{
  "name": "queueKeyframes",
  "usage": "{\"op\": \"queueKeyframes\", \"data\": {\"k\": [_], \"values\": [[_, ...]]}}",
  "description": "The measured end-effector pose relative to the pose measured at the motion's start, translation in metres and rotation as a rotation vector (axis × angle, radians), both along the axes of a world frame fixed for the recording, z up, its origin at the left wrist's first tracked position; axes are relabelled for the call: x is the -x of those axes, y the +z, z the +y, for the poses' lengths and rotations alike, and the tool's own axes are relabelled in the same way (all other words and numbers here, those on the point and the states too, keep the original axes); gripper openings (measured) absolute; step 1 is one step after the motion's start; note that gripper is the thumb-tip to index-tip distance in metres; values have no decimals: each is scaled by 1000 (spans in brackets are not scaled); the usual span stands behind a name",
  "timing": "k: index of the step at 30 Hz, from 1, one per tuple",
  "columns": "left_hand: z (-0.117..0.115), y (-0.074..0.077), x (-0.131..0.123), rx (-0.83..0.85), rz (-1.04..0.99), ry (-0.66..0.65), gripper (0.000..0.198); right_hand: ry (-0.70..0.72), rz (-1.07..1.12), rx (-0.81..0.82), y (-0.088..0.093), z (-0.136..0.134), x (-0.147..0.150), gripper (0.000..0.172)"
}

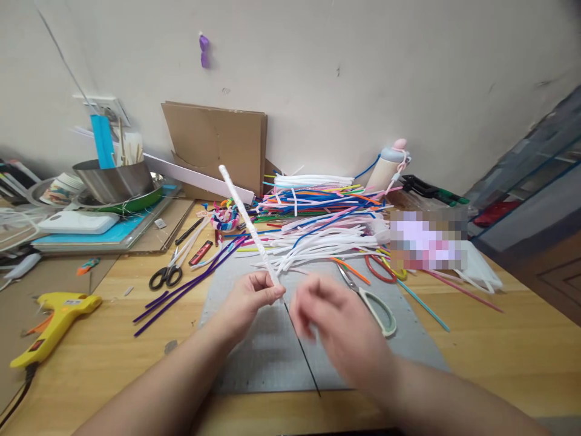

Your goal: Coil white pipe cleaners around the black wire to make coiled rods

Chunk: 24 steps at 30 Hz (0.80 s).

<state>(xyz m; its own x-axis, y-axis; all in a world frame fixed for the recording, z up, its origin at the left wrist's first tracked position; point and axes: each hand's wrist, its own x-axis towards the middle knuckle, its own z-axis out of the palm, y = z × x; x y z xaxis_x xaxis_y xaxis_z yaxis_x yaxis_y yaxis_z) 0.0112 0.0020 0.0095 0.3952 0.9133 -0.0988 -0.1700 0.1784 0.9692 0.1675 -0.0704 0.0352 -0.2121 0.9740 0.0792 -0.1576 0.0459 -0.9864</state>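
My left hand [247,301] is closed in a pinch on a long thin rod wrapped in white pipe cleaner [247,221], which slants up and away to the left. A bare dark wire [302,351] runs from the pinch down over the grey mat [263,357]. My right hand [338,321] hovers just right of the pinch, blurred by motion, fingers curled near the wire. Both hands are above the mat.
A big heap of coloured and white pipe cleaners [318,218] lies behind the mat. Green-handled scissors [374,303] rest at the right, black scissors [170,269] and purple pipe cleaners [181,290] at the left. A yellow glue gun [52,324] lies far left. Cardboard [218,145] leans on the wall.
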Motion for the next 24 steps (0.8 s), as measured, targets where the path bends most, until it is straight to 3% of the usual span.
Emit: {"op": "queueKeyframes", "data": {"k": [3, 6, 9, 15, 20, 24], "values": [[9, 1, -2, 5, 34, -119, 22, -28, 147, 161, -5, 61, -10, 22], [20, 1, -11, 122, 40, -260, 22, 193, 190, 266, -20, 84, -23, 29], [27, -1, -23, 208, 41, -343, 24, 254, 185, 297, -31, 85, -30, 28], [24, -10, -32, 249, 16, -388, 24, 138, 207, 316, -41, 86, -32, 32], [14, -12, -27, 297, 8, -396, 20, 117, 227, 303, -41, 83, -29, 29], [2, -12, -24, 449, -112, -347, 18, 138, 237, 293, -37, 77, -26, 26]]}}
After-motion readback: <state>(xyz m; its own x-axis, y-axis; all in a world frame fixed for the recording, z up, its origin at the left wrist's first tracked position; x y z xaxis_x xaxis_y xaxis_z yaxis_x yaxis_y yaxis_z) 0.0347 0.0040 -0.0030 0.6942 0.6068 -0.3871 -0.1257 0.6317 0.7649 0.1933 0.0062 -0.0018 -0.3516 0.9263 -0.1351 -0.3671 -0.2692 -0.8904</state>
